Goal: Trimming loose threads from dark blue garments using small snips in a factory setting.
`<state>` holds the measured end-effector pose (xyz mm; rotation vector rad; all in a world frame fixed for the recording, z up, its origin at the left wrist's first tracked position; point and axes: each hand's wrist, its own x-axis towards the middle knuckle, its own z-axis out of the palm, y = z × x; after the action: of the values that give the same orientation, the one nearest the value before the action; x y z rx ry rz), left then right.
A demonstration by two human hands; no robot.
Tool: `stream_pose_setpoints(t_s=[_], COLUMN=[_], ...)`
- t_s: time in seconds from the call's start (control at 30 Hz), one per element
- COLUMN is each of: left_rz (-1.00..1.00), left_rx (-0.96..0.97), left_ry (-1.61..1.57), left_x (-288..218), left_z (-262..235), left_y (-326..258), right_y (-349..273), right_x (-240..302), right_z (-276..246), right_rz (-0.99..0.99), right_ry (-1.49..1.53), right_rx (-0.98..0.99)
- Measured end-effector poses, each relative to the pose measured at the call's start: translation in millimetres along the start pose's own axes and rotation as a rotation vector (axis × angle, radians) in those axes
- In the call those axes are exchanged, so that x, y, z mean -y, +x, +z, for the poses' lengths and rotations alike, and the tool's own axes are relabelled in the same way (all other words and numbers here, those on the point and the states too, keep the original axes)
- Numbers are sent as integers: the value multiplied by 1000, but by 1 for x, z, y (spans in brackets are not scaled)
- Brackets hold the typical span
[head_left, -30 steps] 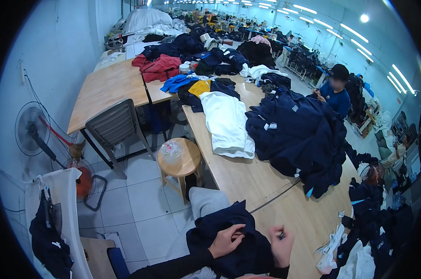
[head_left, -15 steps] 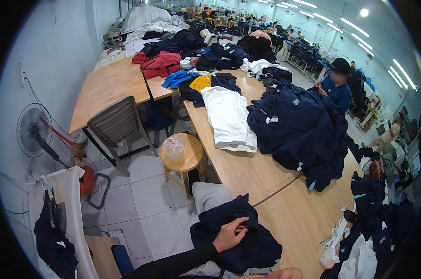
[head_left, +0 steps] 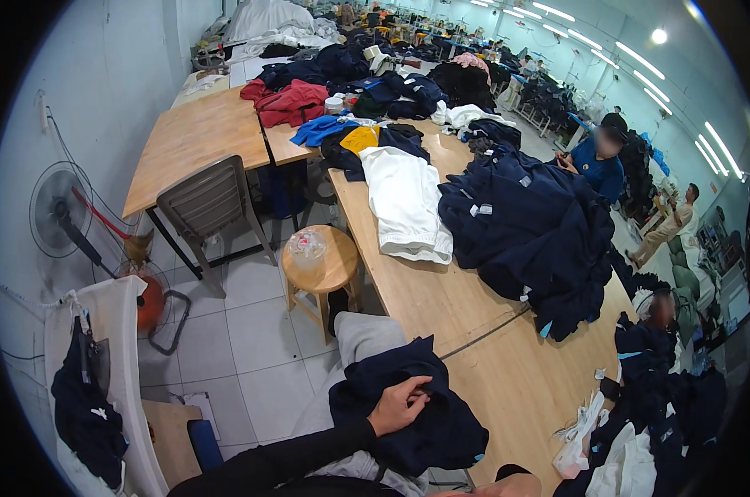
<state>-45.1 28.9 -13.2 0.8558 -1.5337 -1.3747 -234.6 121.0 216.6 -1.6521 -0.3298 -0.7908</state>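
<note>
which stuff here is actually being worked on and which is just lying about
In hand:
- dark navy garment on the lap
- left hand resting on it
- right hand, barely in view at the lower edge

Lying about:
- big navy clothing pile
- white garment
- round wooden stool
- grey chair
- floor fan

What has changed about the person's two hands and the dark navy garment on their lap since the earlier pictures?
The right hand has dropped from raised beside the dark navy garment to the picture's lower edge, where only a sliver shows. The left hand stayed pressed on the garment, which has spread slightly on the lap. The long wooden table, round wooden stool and navy clothes pile stayed put.
</note>
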Motion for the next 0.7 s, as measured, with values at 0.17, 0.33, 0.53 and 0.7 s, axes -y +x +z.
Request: stream_pose_setpoints(t_s=[0.17, 0.33, 0.53, 0.7], left_rz=[13, 5, 16, 12], left_rx=[7, 18, 18, 20], left_ry=[8, 19, 25, 24], left_x=[0, -2, -3, -4], left_z=[-2, -2, -2, -1], left_y=[1, 0, -2, -3], right_y=[-8, 7, 17, 22], right_x=[7, 18, 23, 16], right_z=[6, 1, -2, -1], right_rz=[143, 226, 187, 140], right_ry=[62, 128, 132, 102], right_rx=[227, 218, 366, 261])
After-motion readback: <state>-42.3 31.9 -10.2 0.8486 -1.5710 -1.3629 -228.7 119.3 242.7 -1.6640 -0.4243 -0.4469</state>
